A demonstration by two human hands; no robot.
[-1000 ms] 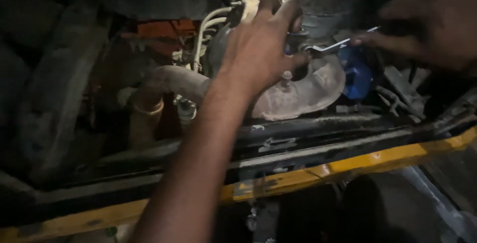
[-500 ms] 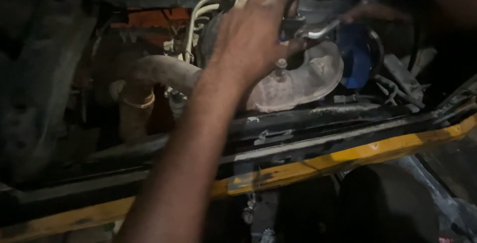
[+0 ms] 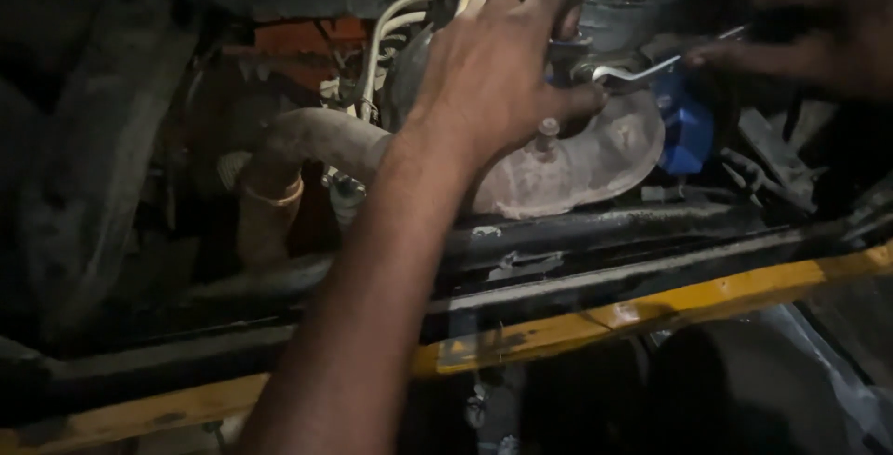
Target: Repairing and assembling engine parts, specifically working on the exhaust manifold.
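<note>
Your fingers (image 3: 549,8) on the left hand (image 3: 493,83) are curled forward over the top of the engine, clenched loosely around a small fitting just above the rusty heat shield (image 3: 577,162); the thumb presses in from below beside a stud on that shield, but what exactly sits inside the grasp is hidden by the hand itself. Your left forearm runs up from the bottom of the view, crossing the yellow body edge (image 3: 670,306) and the black crossbar (image 3: 595,232) behind it. Your right hand (image 3: 819,36) comes in from the upper right, dim and partly out of view, with its fingers closed on the handle end of a slim silver wrench (image 3: 642,72). The wrench lies nearly level, its far end meeting the fitting right next to your left fingertips, so the two hands are near each other with the tool bridging them. Just below the wrench and to the right of the heat shield sits a blue part (image 3: 686,125). To the left, a dusty grey hose (image 3: 307,143) bends down to a clamp, and pale thin pipes (image 3: 381,32) rise behind your wrist in front of an orange patch (image 3: 298,41).
</note>
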